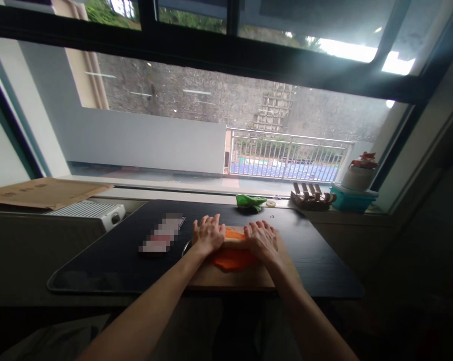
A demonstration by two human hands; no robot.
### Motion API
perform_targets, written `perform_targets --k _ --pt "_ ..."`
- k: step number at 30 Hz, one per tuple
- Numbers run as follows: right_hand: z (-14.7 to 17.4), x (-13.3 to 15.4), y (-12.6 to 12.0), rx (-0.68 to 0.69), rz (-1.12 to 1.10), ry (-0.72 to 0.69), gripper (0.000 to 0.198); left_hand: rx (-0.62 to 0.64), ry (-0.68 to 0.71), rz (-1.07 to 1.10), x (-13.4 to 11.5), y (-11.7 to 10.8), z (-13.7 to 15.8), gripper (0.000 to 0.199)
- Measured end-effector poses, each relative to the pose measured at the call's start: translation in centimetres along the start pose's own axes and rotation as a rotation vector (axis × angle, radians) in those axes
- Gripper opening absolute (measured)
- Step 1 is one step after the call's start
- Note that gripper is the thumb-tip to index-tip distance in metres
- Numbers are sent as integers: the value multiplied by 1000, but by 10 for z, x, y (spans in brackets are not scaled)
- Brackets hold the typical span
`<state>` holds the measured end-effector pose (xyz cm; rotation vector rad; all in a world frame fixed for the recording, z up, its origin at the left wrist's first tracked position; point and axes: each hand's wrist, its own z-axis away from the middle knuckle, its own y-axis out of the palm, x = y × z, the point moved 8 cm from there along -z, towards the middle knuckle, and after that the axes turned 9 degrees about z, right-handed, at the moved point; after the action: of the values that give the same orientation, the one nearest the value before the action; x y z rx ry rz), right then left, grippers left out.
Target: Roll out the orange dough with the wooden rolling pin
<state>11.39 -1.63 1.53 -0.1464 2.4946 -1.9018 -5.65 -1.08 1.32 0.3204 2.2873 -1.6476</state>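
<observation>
A pale wooden rolling pin (235, 243) lies crosswise on a flattened orange sheet that looks like dough (234, 260). Under the sheet is a wooden board (230, 282) near the front edge of the dark table. My left hand (208, 234) rests on the pin's left end, fingers stretched forward and apart. On the right end lies my right hand (263, 238), its palm down and its fingers spread out too. Neither hand wraps round the pin; both ends of it are hidden beneath them. A metal ring-shaped handle (186, 247) shows beside my left wrist.
On the black table (109, 271) a phone, blurred out (162, 234), lies to the left. A green crumpled cloth (250, 202) and a tape roll (270, 204) are at the back. The windowsill holds a brown rack (312, 198) and a teal box (352, 199). A cardboard sheet (42, 191) lies left.
</observation>
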Motion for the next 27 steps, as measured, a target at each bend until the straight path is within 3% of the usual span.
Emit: perform_targets --k 4,8,14,19,23,27 --pt "36 4 -8 -143 14 -107 37 32 127 11 5 -7 48 51" --pt "32 6 -5 -150 8 -138 35 86 262 4 14 -6 73 52" --pt "-30 27 5 -93 -35 -159 34 61 265 -24 14 -10 49 52" --pt "-71 45 17 73 -82 -197 44 30 221 -23 12 -14 22 44" --pt "-48 43 11 41 -102 -307 40 -66 283 -33 6 -22 45 41" --pt "-1 31 5 17 -116 -442 37 -197 491 -45 -5 -30 93 48"
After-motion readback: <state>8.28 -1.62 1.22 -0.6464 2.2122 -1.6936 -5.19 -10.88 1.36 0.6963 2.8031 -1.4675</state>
